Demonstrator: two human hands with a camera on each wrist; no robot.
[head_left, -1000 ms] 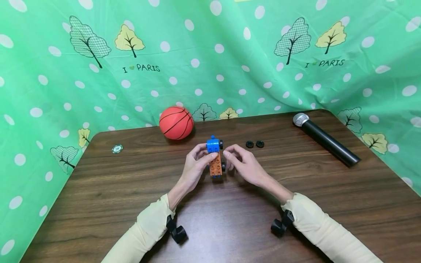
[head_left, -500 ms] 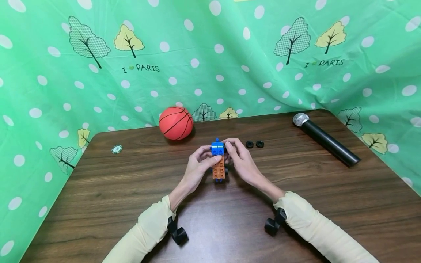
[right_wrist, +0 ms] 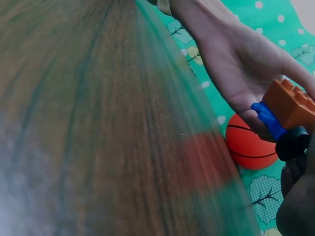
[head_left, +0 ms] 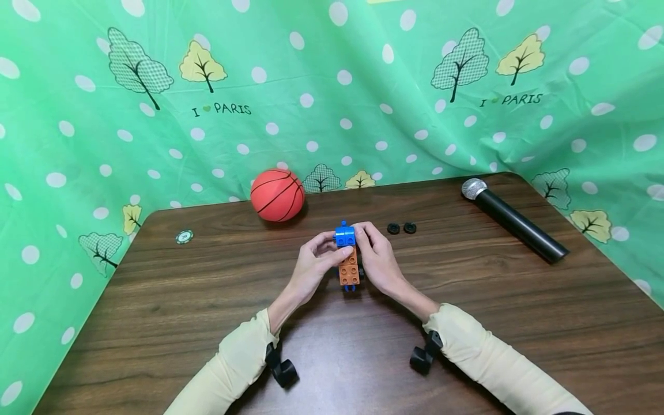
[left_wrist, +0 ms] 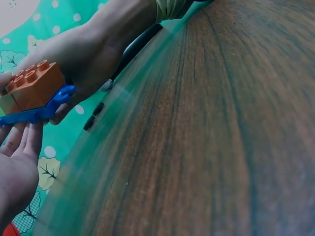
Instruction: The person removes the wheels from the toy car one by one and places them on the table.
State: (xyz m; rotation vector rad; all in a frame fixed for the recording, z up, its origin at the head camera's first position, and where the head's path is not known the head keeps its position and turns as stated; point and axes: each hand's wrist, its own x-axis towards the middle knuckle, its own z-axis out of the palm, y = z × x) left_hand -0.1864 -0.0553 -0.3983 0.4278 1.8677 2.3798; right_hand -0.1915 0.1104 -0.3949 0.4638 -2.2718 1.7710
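Note:
My left hand [head_left: 309, 266] grips a toy block car [head_left: 349, 272] just above the table, its thumb over the orange studded bricks. A blue block [head_left: 344, 236] sits at the car's far end. My right hand [head_left: 380, 262] pinches the car's right side beside that block, and its fingers hide the far black wheel there. In the right wrist view, another black wheel [right_wrist: 291, 143] shows below the orange brick [right_wrist: 290, 105]. The blue chassis [left_wrist: 37, 114] is seen under the bricks in the left wrist view.
Two loose black wheels [head_left: 402, 228] lie right of the hands on the wooden table [head_left: 207, 323]. A red ball [head_left: 277, 195] stands at the back, with a poker chip [head_left: 184, 237] at far left. A black microphone [head_left: 513, 220] lies at right. A green curtain [head_left: 290, 127] hangs behind.
The right hand has moved left from beside the car onto its far right wheel, covering it. The left hand and the car have shifted slightly right and nearer.

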